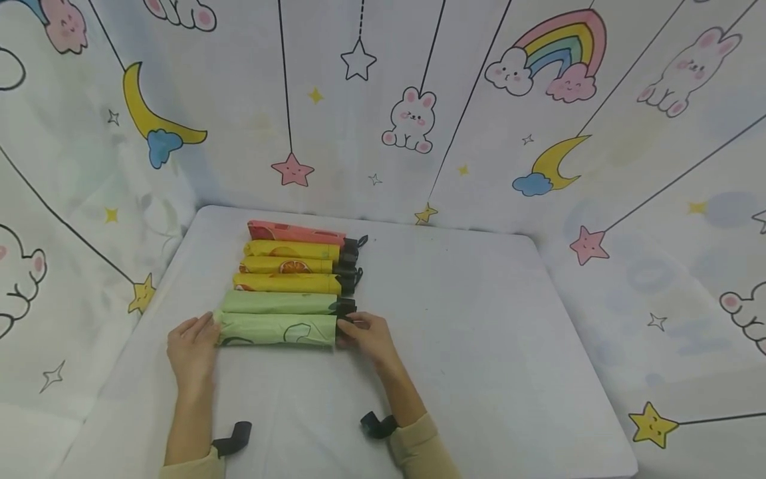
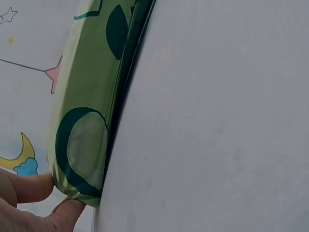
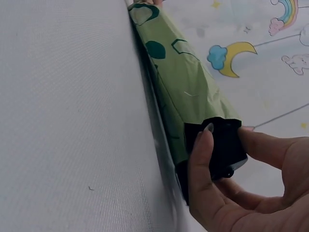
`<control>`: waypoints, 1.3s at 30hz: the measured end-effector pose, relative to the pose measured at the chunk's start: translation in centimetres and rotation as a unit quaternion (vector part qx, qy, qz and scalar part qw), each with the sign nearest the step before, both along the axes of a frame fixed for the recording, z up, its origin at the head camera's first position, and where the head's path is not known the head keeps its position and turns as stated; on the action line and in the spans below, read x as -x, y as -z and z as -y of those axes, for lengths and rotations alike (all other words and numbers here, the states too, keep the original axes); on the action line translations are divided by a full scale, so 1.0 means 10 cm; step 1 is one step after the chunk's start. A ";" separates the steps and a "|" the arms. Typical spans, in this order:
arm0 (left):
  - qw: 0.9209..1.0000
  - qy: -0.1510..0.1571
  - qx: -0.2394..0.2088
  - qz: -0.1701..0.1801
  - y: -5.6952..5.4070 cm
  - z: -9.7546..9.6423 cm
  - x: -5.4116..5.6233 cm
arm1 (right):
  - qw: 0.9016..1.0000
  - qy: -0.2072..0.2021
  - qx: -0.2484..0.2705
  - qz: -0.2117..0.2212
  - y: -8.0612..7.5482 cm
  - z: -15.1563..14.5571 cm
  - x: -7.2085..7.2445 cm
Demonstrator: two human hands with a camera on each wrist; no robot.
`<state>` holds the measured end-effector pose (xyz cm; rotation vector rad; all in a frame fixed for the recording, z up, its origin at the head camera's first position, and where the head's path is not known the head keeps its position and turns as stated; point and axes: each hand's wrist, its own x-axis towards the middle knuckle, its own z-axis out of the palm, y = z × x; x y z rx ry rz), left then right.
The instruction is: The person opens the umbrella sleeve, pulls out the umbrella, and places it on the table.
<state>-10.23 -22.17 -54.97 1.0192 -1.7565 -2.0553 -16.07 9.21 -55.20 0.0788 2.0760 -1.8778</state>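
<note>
A light-green folded umbrella (image 1: 269, 330) with dark-green outlines lies nearest me, at the front of a row on the white table. My left hand (image 1: 194, 339) pinches its rounded left end between thumb and finger, seen close in the left wrist view. At the other end, my right hand (image 1: 370, 336) grips the black handle (image 3: 227, 145), thumb on one side and fingers on the other. Right behind it is a second green umbrella (image 1: 278, 303). Further back lie three yellow umbrellas, the nearest (image 1: 287, 283) alongside the green ones, and a red umbrella (image 1: 296, 232) is last.
The white table (image 1: 479, 346) has rounded corners and stretches well to the right of the row. Cloth walls (image 1: 359, 120) printed with stars, moons and rabbits rise behind it and at both sides. Black wrist straps (image 1: 239, 436) sit by both sleeves.
</note>
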 end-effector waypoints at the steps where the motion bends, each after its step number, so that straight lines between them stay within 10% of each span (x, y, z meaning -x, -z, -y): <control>1: 1.000 -0.014 -0.019 -0.010 0.00 0.00 0.01 | 1.000 0.000 0.003 0.000 0.00 0.00 0.00; 20: 0.972 -0.138 -0.175 -0.079 -0.08 -0.03 0.02 | 0.999 0.012 0.051 0.011 -0.07 -0.04 0.01; 39: 0.958 -0.176 -0.184 -0.130 -0.07 -0.06 0.00 | 0.997 0.029 0.072 0.006 -0.08 -0.06 0.00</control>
